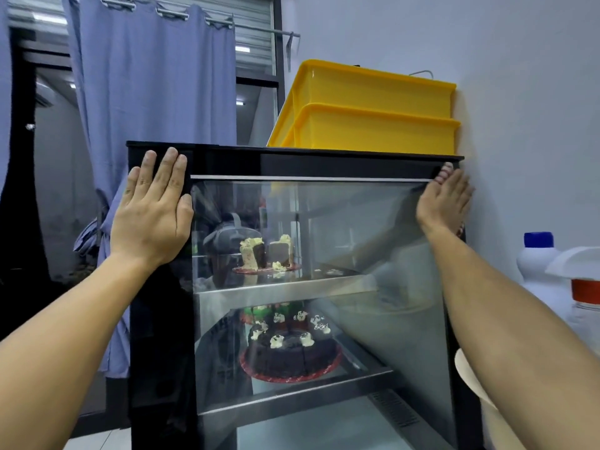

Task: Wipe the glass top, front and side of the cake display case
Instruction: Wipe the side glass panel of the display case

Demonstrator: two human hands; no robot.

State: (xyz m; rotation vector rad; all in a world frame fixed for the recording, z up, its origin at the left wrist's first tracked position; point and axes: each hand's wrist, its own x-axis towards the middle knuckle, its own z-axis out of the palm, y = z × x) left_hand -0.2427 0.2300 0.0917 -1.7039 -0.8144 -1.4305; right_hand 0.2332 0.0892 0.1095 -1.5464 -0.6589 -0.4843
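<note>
A black-framed cake display case [227, 160] with a glass front stands straight ahead. Inside, cake slices sit on its upper shelf and a chocolate cake [290, 352] on the lower one. My left hand [152, 209] lies flat with straight fingers against the case's upper left frame. My right hand [444, 199] is at the upper right corner, palm against the right side, fingertips reaching up by the top edge. No cloth is visible in either hand.
Two stacked yellow plastic tubs [373, 125] sit on the case's top at the right, against the white wall. A white bottle with a blue cap [537, 258] and other containers stand to the right. Blue curtains [156, 86] hang behind on the left.
</note>
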